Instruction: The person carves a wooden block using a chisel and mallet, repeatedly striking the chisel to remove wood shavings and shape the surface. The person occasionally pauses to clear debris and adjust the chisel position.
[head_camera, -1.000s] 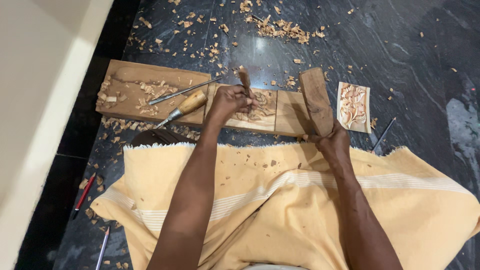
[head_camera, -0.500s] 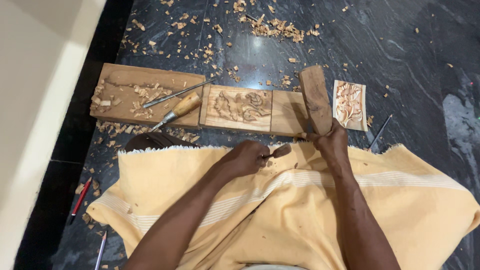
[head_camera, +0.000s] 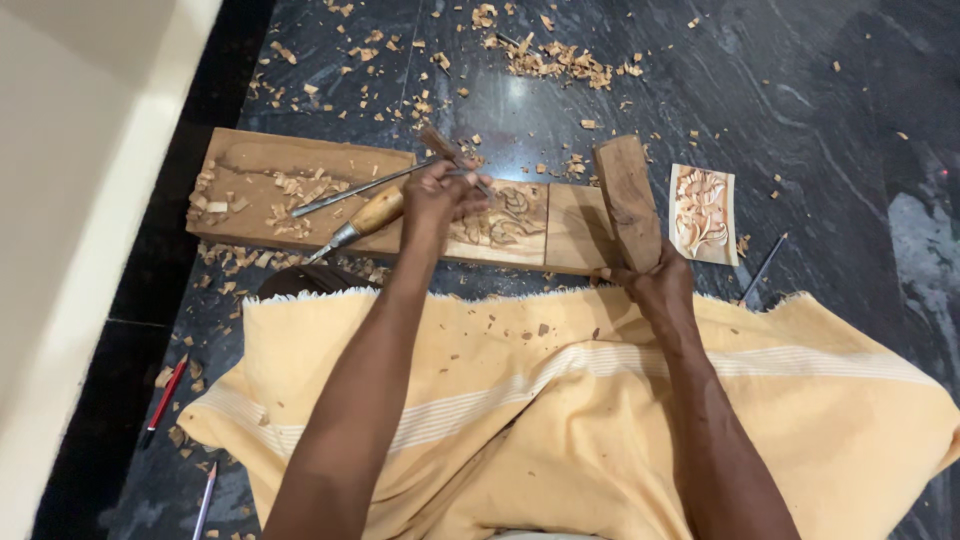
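Both bare forearms reach forward from the bottom edge, roughly parallel. Left hand (head_camera: 440, 198) is farther out, fingers curled tight in a closed grip, wrist nearly straight, back of hand up. Right hand (head_camera: 652, 282) sits nearer the body, fist clenched, knuckles up, wrist slightly bent, elbow out of view.

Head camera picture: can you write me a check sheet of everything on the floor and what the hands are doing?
Surface: dark stone floor, littered with wood chips.
Job's things: carved panel on long board; chisel; wooden mallet.
Clutter: spare chisels, small carving, red pencil.
Hands: left hand grips chisel on panel; right hand holds mallet.
Cables: nothing seen.
Surroundings: cream wall, yellow cloth over lap.
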